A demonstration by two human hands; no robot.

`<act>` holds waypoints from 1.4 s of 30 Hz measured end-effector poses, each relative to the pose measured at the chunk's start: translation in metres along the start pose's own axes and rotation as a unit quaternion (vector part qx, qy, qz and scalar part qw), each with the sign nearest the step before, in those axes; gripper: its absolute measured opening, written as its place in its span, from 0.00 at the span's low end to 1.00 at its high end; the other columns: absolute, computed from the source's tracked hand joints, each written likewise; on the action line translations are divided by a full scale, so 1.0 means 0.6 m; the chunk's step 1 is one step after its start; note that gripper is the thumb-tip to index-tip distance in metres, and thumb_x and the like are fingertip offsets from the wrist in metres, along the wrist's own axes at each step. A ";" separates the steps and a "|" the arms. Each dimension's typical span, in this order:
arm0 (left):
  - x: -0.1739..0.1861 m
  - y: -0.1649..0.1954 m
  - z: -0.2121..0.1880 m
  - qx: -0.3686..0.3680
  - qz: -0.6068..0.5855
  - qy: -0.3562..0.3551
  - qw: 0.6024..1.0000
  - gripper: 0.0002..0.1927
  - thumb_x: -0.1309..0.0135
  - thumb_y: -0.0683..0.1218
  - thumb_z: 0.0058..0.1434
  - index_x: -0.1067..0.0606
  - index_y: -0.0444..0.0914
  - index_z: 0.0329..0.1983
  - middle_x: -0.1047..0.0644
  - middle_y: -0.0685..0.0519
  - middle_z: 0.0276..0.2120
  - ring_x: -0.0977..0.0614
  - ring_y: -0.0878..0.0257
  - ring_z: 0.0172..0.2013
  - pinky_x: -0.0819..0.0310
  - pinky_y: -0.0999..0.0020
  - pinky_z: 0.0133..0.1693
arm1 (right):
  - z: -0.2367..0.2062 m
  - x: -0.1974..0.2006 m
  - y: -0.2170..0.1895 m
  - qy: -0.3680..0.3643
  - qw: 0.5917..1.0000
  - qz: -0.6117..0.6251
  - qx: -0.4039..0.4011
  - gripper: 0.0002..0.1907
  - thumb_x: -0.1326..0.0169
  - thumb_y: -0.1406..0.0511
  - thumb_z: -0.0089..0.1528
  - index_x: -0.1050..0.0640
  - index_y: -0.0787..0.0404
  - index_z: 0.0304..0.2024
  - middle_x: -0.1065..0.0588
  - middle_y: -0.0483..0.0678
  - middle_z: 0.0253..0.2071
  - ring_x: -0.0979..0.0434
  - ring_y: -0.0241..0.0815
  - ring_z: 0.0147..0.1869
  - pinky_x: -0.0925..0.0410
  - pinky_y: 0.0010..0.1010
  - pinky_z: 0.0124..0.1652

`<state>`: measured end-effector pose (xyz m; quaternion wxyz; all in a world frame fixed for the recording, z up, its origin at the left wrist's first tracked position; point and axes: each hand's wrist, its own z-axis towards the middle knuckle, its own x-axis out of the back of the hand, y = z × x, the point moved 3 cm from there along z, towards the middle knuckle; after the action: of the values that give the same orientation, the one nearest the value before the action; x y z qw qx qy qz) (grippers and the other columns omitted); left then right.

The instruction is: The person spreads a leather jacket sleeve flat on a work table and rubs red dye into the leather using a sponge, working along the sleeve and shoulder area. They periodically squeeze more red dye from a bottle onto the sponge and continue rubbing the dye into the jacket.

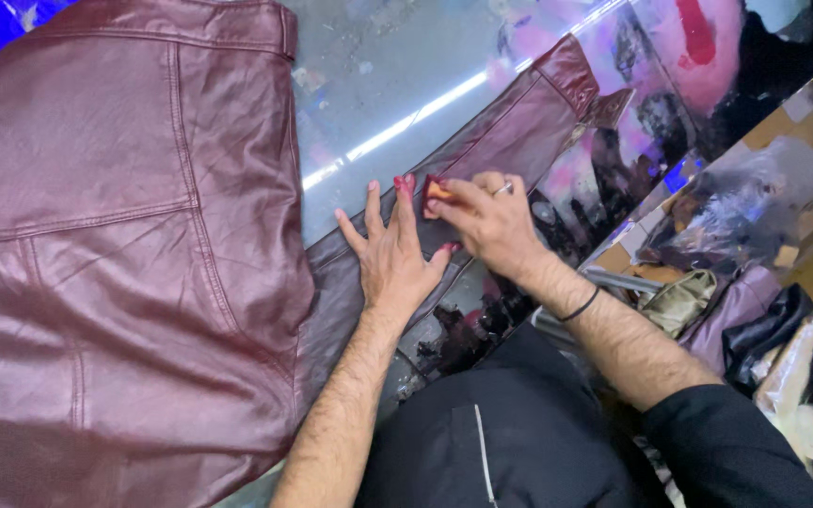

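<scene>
I see my left hand [392,252] spread flat, fingers wide, pressing down the sleeve [510,132] of a burgundy leather jacket [105,263] that runs from the jacket body at nine o'clock up toward the cuff at one o'clock. My right hand [486,221], just beside it at three o'clock, is pinched closed on a small dye-stained sponge [437,191] that touches the sleeve at the left fingertips. The jacket lies on a glossy table [378,85], with plastic bags [745,202] at three o'clock.
</scene>
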<state>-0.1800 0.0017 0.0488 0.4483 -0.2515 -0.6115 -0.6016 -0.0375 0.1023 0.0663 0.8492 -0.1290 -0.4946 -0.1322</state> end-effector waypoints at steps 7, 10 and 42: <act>0.005 0.003 0.001 -0.006 -0.009 0.025 1.000 0.60 0.33 0.61 0.51 0.55 0.33 0.76 0.37 0.51 0.73 0.50 0.41 0.74 0.75 0.23 0.66 | -0.010 0.015 0.203 0.067 0.984 -0.008 -0.163 0.12 0.43 0.69 0.68 0.17 0.50 0.52 0.25 0.44 0.60 0.29 0.46 0.61 0.35 0.38 0.56; 0.005 0.006 0.001 0.002 -0.001 0.013 1.000 0.60 0.33 0.61 0.51 0.55 0.32 0.75 0.37 0.50 0.72 0.50 0.41 0.74 0.75 0.23 0.66 | -0.004 0.025 0.205 0.006 0.997 -0.063 -0.049 0.12 0.36 0.66 0.62 0.14 0.49 0.49 0.23 0.45 0.57 0.29 0.49 0.57 0.39 0.45 0.52; -0.004 0.036 -0.015 -0.004 0.081 0.122 0.989 0.38 0.39 0.56 0.52 0.30 0.37 0.65 0.27 0.50 0.63 0.31 0.50 0.60 0.41 0.47 0.57 | -0.160 0.132 0.615 -0.068 0.945 -0.116 -0.299 0.11 0.37 0.60 0.62 0.14 0.44 0.47 0.22 0.45 0.51 0.25 0.54 0.53 0.34 0.48 0.47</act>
<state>-0.1586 -0.0030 0.0566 0.5662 -0.2269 -0.5269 -0.5919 0.2075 0.4048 0.0571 0.7147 -0.3279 -0.5002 -0.3626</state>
